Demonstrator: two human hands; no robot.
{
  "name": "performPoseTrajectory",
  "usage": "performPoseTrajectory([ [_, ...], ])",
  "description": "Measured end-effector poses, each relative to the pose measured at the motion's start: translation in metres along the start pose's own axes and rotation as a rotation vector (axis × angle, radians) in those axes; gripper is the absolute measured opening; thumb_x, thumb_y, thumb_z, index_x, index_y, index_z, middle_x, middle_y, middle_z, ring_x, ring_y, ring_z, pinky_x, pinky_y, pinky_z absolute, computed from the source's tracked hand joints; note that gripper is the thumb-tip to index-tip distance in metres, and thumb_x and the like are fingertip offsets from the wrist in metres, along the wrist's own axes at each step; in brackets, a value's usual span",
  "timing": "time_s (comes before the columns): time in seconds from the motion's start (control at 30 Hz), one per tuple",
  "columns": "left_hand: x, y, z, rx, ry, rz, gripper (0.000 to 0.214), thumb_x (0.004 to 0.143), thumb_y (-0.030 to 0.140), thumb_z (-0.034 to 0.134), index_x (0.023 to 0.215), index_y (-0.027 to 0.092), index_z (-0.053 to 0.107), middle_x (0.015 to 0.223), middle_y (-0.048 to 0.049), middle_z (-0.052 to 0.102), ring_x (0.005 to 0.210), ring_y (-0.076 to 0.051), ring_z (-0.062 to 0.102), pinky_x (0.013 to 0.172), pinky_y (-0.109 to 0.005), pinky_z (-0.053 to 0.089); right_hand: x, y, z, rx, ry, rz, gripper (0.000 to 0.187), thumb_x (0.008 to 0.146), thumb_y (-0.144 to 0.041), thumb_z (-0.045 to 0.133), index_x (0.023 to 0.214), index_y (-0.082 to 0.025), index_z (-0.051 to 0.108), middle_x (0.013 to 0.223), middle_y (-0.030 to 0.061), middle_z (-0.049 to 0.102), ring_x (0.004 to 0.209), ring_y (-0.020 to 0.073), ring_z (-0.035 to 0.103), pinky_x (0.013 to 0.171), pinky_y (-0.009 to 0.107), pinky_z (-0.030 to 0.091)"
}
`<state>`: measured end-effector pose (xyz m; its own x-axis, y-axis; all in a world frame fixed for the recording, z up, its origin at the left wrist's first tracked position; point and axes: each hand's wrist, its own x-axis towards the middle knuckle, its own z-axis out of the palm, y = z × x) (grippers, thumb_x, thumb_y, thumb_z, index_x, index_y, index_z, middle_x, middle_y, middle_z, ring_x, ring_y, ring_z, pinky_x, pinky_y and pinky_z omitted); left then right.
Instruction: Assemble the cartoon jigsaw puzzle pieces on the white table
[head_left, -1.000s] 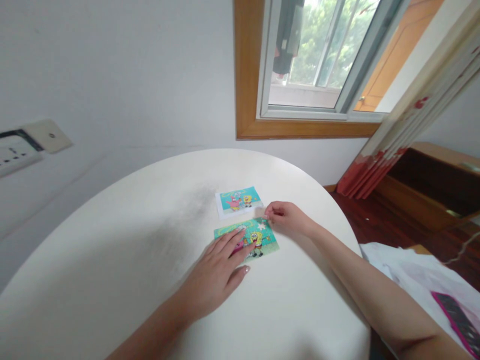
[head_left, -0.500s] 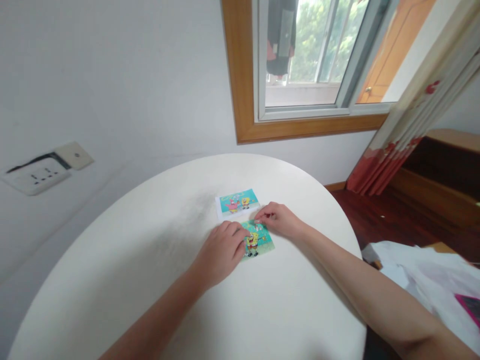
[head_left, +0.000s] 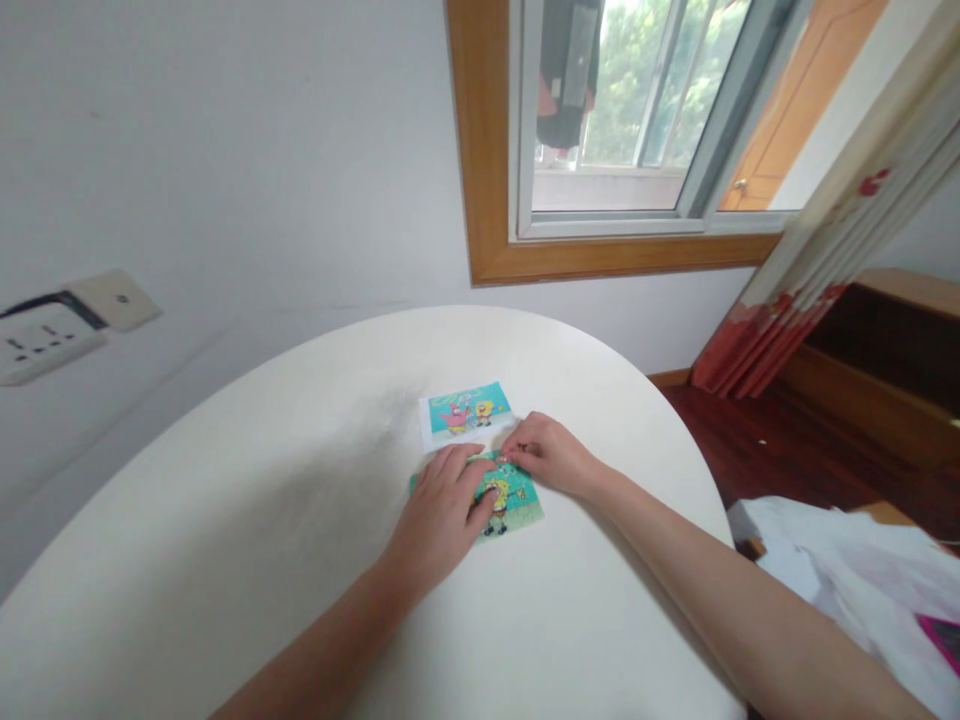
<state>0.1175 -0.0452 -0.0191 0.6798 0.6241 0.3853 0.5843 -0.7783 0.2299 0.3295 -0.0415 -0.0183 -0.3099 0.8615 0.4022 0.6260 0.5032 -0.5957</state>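
Note:
A small cartoon jigsaw puzzle [head_left: 517,500] with a teal-green picture lies on the round white table [head_left: 262,520]. My left hand [head_left: 442,510] rests on the puzzle's left half, fingers lying loosely together on it and covering that part. My right hand [head_left: 551,455] is at the puzzle's upper edge, its fingertips pinched together and pressed down there; what they hold is hidden. Just behind the puzzle lies a white-bordered reference card [head_left: 465,412] with the same cartoon picture.
The table's right edge [head_left: 697,470] drops off to a dark wooden floor [head_left: 795,450]. White cloth [head_left: 847,570] lies at the lower right. A wall socket [head_left: 41,340] sits on the left wall. A wood-framed window [head_left: 600,130] and a curtain [head_left: 817,260] stand behind.
My left hand slid up over the puzzle and its fingers drew together from a flat spread. My right hand moved left from the puzzle's right corner onto its upper edge. The view shifted slightly.

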Motion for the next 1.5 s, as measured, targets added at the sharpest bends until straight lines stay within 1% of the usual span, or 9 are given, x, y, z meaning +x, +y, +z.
performPoseTrajectory([
  [0.13, 0.000, 0.002, 0.000, -0.023, -0.014, -0.023, 0.023, 0.091, 0.028, 0.053, 0.112, 0.020, 0.060, 0.119, -0.0083, 0.056, 0.113, -0.026, 0.049, 0.100, -0.046, 0.042, 0.000, -0.003, 0.000, -0.020, -0.008, 0.004, 0.010, 0.081, -0.013, 0.065, 0.078, -0.018, 0.072, 0.071, 0.0024, 0.068, 0.078, 0.0168, 0.057, 0.078, 0.030, 0.043],
  [0.33, 0.000, 0.005, -0.002, -0.030, -0.033, -0.051, 0.020, 0.092, 0.028, 0.052, 0.108, 0.020, 0.060, 0.114, -0.0074, 0.057, 0.111, -0.026, 0.049, 0.098, -0.045, 0.042, -0.001, -0.006, -0.012, 0.000, -0.010, 0.013, 0.014, 0.085, -0.015, 0.060, 0.085, -0.019, 0.073, 0.083, 0.0052, 0.070, 0.085, 0.0176, 0.058, 0.083, 0.033, 0.044],
  [0.47, -0.001, 0.005, -0.001, -0.027, -0.028, -0.047, 0.020, 0.092, 0.027, 0.052, 0.109, 0.021, 0.060, 0.115, -0.0071, 0.057, 0.112, -0.026, 0.048, 0.099, -0.045, 0.041, -0.005, -0.008, -0.025, -0.013, -0.073, 0.027, 0.016, 0.084, -0.016, 0.059, 0.087, -0.021, 0.074, 0.085, 0.0040, 0.070, 0.085, 0.0169, 0.059, 0.084, 0.034, 0.044],
  [0.57, -0.001, 0.004, 0.000, -0.034, -0.024, -0.046, 0.020, 0.092, 0.027, 0.052, 0.109, 0.021, 0.059, 0.115, -0.0068, 0.057, 0.112, -0.025, 0.049, 0.099, -0.044, 0.041, -0.007, -0.007, -0.029, -0.056, -0.116, 0.053, 0.015, 0.082, -0.017, 0.061, 0.088, -0.021, 0.074, 0.084, 0.0043, 0.068, 0.083, 0.0167, 0.059, 0.081, 0.033, 0.045],
  [0.8, -0.001, 0.007, -0.002, -0.025, -0.030, -0.058, 0.023, 0.092, 0.027, 0.052, 0.113, 0.021, 0.057, 0.115, -0.0072, 0.057, 0.113, -0.025, 0.048, 0.100, -0.044, 0.040, -0.010, 0.000, -0.025, -0.088, -0.179, 0.036, 0.021, 0.077, -0.023, 0.069, 0.098, -0.018, 0.070, 0.088, 0.0062, 0.066, 0.084, 0.0180, 0.059, 0.082, 0.035, 0.046],
  [0.97, -0.001, 0.011, -0.006, -0.019, -0.065, -0.072, 0.025, 0.093, 0.027, 0.052, 0.117, 0.022, 0.057, 0.116, -0.0071, 0.057, 0.115, -0.025, 0.048, 0.102, -0.044, 0.040, -0.010, -0.004, -0.024, -0.100, -0.167, 0.085, 0.013, 0.077, -0.020, 0.068, 0.091, -0.018, 0.070, 0.087, 0.0061, 0.065, 0.085, 0.0191, 0.059, 0.082, 0.035, 0.047],
  [1.2, -0.001, 0.009, -0.005, -0.013, -0.059, -0.067, 0.027, 0.092, 0.027, 0.052, 0.118, 0.022, 0.057, 0.117, -0.0074, 0.056, 0.114, -0.026, 0.047, 0.101, -0.045, 0.039, -0.010, -0.006, -0.024, -0.082, -0.163, 0.061, 0.012, 0.078, -0.017, 0.067, 0.089, -0.019, 0.070, 0.087, 0.0058, 0.064, 0.086, 0.0190, 0.059, 0.083, 0.034, 0.047],
  [1.37, -0.001, 0.008, -0.003, -0.010, -0.063, -0.053, 0.027, 0.093, 0.028, 0.050, 0.119, 0.022, 0.057, 0.118, -0.0074, 0.055, 0.116, -0.026, 0.047, 0.102, -0.045, 0.039, -0.009, -0.005, -0.024, -0.082, -0.170, 0.044, 0.011, 0.078, -0.019, 0.068, 0.088, -0.018, 0.071, 0.083, 0.0048, 0.062, 0.081, 0.0175, 0.057, 0.080, 0.033, 0.046],
  [1.5, 0.000, 0.007, -0.003, -0.010, -0.050, -0.039, 0.027, 0.093, 0.026, 0.050, 0.118, 0.023, 0.058, 0.118, -0.0075, 0.055, 0.115, -0.026, 0.047, 0.101, -0.046, 0.039, -0.009, -0.003, -0.024, -0.067, -0.167, 0.049, 0.012, 0.077, -0.019, 0.069, 0.089, -0.018, 0.071, 0.084, 0.0047, 0.062, 0.081, 0.0170, 0.057, 0.079, 0.032, 0.046],
])
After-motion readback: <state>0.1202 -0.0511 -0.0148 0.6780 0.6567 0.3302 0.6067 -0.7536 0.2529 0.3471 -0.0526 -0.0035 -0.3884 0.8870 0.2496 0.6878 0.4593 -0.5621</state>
